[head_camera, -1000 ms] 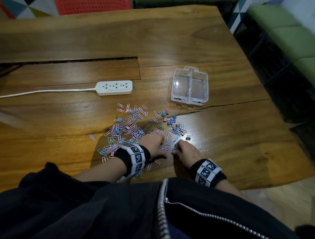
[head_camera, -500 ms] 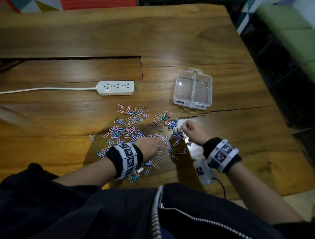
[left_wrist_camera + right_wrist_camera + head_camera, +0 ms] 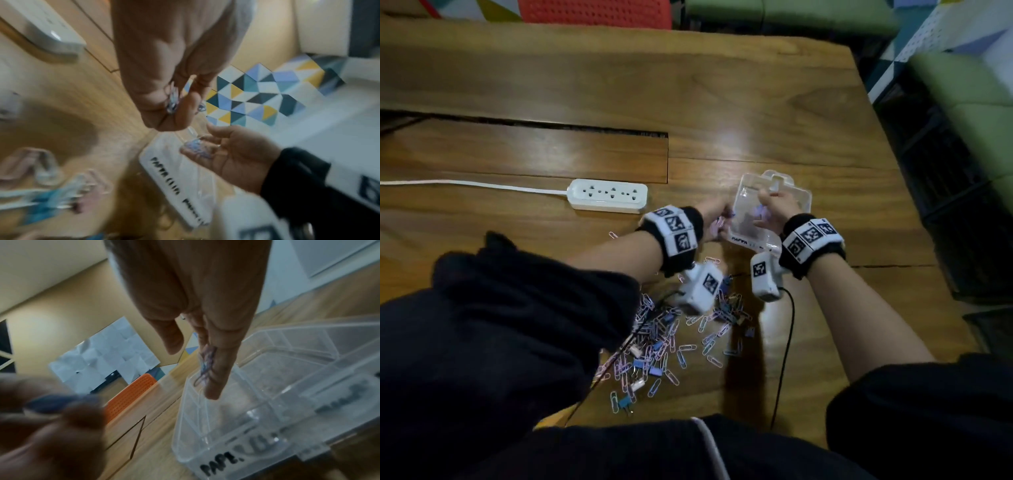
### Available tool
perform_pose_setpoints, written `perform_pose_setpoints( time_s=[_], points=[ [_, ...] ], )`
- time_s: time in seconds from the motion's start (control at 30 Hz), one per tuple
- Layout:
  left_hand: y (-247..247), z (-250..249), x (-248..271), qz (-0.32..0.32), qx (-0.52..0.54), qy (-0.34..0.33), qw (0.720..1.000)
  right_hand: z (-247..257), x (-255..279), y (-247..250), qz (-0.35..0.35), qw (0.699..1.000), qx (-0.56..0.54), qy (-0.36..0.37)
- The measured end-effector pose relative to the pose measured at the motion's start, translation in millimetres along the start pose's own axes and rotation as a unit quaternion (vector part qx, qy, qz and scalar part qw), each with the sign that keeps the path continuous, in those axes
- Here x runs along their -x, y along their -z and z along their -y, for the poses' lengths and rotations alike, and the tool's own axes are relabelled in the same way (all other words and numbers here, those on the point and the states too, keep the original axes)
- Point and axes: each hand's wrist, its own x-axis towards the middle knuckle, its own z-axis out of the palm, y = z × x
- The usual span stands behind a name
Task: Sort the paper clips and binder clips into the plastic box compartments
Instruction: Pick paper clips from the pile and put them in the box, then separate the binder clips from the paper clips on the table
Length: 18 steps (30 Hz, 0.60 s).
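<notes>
At the left of the table a white power strip lies with its cord running off the left edge. Just right of it the left hand is raised beside the left wall of the box, fingers curled round a small bunch of paper clips; the wrist view shows them pinched between thumb and fingertips, blurred but blue and pale. The clear box stands on the table past the pile, and its near wall carries black hand-lettering that starts "PAPE". The right hand is over the box, over its left compartment as far as the blurred wrist view lets me judge. It pinches a few clips against its fingers, and they hang down inside the rim. Nearer the person, the pile of pink, blue and white clips lies spread over the wood, with a few small blue binder clips mixed in. Both wrists wear black bands with printed square markers.
</notes>
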Motion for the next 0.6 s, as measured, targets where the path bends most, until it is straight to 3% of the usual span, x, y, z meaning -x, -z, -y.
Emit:
perform_pose_setpoints(
  time_s=[0.13, 0.23, 0.3, 0.4, 0.47, 0.53, 0.6],
  points=[
    [-27, -26, -17, 0.02, 0.056, 0.002, 0.998, -9, 0, 4, 0.011, 1.0, -0.024, 0.008],
    [-36, -29, -26, 0.05, 0.084, 0.015, 0.995, -19, 7, 12, -0.015, 0.998, -0.019, 0.054],
    [-40, -26, -31, 0.036, 0.043, -0.006, 0.998, -27, 16, 18, -0.032, 0.996, 0.019, 0.084],
    [-40, -17, -28, -0.002, -0.109, -0.07, 0.992, -43, 35, 22, -0.03, 0.993, 0.053, 0.099],
    [-31, -8, -22, -0.009, -0.259, -0.119, 0.958, -55, 50, 22, 0.007, 0.99, 0.098, 0.105],
    [-19, 9, -14, -0.009, -0.438, -0.158, 0.885, -73, 61, 21, 0.059, 0.976, 0.185, 0.1],
    [-4, 31, -5, -0.013, -0.558, -0.153, 0.816, -91, 70, 17, 0.087, 0.953, 0.276, 0.084]
  ],
)
